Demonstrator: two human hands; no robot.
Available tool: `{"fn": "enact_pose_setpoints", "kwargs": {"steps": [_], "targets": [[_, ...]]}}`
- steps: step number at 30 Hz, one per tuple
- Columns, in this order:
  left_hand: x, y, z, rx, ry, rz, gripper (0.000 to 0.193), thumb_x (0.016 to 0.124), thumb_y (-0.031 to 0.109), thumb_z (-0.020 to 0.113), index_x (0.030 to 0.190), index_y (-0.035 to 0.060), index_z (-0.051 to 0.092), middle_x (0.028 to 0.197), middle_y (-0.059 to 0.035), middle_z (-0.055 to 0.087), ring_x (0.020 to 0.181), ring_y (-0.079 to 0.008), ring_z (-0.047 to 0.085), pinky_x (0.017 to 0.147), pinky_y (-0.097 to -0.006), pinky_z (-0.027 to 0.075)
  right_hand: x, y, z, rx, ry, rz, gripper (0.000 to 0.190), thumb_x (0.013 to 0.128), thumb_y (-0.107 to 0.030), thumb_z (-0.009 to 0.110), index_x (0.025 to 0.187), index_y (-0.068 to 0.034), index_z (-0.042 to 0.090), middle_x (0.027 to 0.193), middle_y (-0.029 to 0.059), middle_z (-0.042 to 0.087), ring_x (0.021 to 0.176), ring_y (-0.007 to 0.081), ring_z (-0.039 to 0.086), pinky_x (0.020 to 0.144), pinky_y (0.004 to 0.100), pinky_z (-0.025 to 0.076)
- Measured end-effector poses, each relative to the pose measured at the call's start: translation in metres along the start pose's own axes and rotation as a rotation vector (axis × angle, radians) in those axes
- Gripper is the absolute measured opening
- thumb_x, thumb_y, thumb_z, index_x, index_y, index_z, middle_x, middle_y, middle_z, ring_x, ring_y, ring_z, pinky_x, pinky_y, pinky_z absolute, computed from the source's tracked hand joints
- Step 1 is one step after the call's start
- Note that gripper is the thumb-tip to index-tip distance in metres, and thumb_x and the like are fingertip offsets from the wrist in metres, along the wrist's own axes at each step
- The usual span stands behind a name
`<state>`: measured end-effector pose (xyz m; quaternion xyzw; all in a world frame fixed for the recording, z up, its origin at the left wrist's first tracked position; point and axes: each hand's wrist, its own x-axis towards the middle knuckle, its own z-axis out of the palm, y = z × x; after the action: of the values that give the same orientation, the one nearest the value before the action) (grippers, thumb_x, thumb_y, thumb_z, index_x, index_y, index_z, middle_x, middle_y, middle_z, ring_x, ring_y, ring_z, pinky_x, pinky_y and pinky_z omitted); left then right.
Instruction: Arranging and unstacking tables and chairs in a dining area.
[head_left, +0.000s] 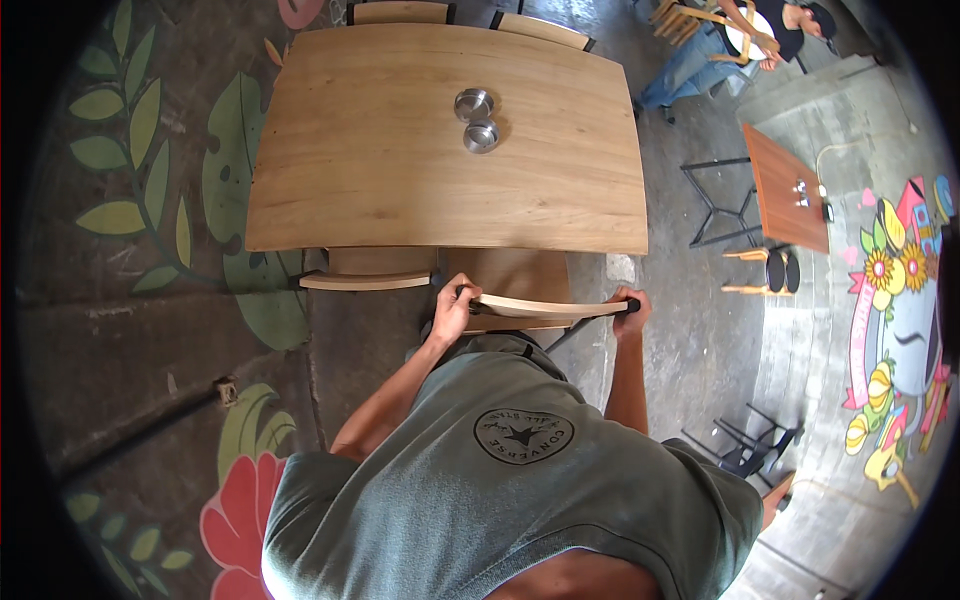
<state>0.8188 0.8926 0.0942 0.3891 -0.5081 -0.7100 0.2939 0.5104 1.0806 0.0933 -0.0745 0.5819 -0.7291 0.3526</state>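
Note:
Both my hands grip the wooden backrest of a black-framed chair (551, 307) at the near side of a wooden table (375, 142). My left hand (453, 307) is closed around the backrest's left end, and my right hand (631, 313) around its right end. Part of the wooden seat (510, 274) reaches under the table's near edge, so its far end is hidden. To the left, a second chair (365, 281) with a similar backrest is tucked in at the same edge. Two round metal ashtrays (481, 136) sit side by side on the tabletop.
Two chairs (401, 12) stand along the table's far side. At upper right, another person (694, 64) carries wooden-legged stools. A reddish-brown table (784, 187), stacked stools (781, 271) and a black chair (750, 450) are by the right wall. The left wall (150, 330) bears painted leaves.

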Motion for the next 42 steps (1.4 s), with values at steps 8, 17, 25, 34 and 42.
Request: {"fn": "enact_pose_setpoints", "kwargs": {"steps": [8, 17, 25, 34, 42], "targets": [[0.027, -0.008, 0.035, 0.096, 0.112, 0.004, 0.012, 0.078, 0.005, 0.048, 0.067, 0.0004, 0.051, 0.063, -0.0025, 0.049, 0.063, -0.0094, 0.045, 0.061, -0.0242, 0.038, 0.05, 0.008, -0.024, 0.096, -0.106, 0.081, 0.026, 0.07, -0.024, 0.048, 0.054, -0.005, 0.04, 0.059, 0.0081, 0.038, 0.057, 0.0206, 0.041, 0.058, 0.0326, 0.038], [0.053, -0.019, 0.048, 0.098, 0.097, 0.006, 0.015, 0.081, 0.004, 0.045, 0.066, 0.0029, 0.047, 0.068, -0.0034, 0.053, 0.068, -0.0101, 0.049, 0.068, -0.0233, 0.04, 0.075, 0.009, -0.035, 0.111, -0.144, 0.182, 0.022, 0.069, -0.02, 0.047, 0.057, -0.007, 0.035, 0.061, 0.0045, 0.032, 0.056, 0.0193, 0.041, 0.06, 0.0313, 0.039], [0.082, -0.037, 0.052, 0.091, 0.18, 0.111, 0.024, 0.077, 0.006, 0.061, 0.06, 0.0043, 0.045, 0.053, 0.0036, 0.039, 0.052, -0.0049, 0.034, 0.047, -0.0237, 0.028, 0.091, 0.021, -0.04, 0.138, -0.238, 0.051, 0.019, 0.067, -0.019, 0.047, 0.056, -0.006, 0.04, 0.061, 0.0069, 0.039, 0.059, 0.0201, 0.046, 0.061, 0.0321, 0.044], [0.09, -0.043, 0.05, 0.149, 0.212, 0.067, 0.021, 0.074, 0.004, 0.06, 0.059, 0.0032, 0.045, 0.053, 0.002, 0.043, 0.053, -0.0055, 0.036, 0.049, -0.0237, 0.032, 0.103, 0.04, -0.045, 0.096, -0.236, 0.031, 0.019, 0.067, -0.019, 0.048, 0.056, -0.005, 0.043, 0.062, 0.0089, 0.043, 0.059, 0.0209, 0.047, 0.062, 0.0311, 0.043], [0.103, -0.044, 0.041, 0.234, 0.284, 0.012, 0.022, 0.073, 0.007, 0.061, 0.058, 0.0035, 0.045, 0.051, 0.0022, 0.041, 0.052, -0.0056, 0.036, 0.047, -0.0247, 0.031, 0.121, 0.047, -0.032, 0.053, -0.257, 0.013, 0.019, 0.067, -0.02, 0.049, 0.057, -0.004, 0.046, 0.061, 0.0104, 0.044, 0.064, 0.0224, 0.047, 0.065, 0.0319, 0.04]]}}
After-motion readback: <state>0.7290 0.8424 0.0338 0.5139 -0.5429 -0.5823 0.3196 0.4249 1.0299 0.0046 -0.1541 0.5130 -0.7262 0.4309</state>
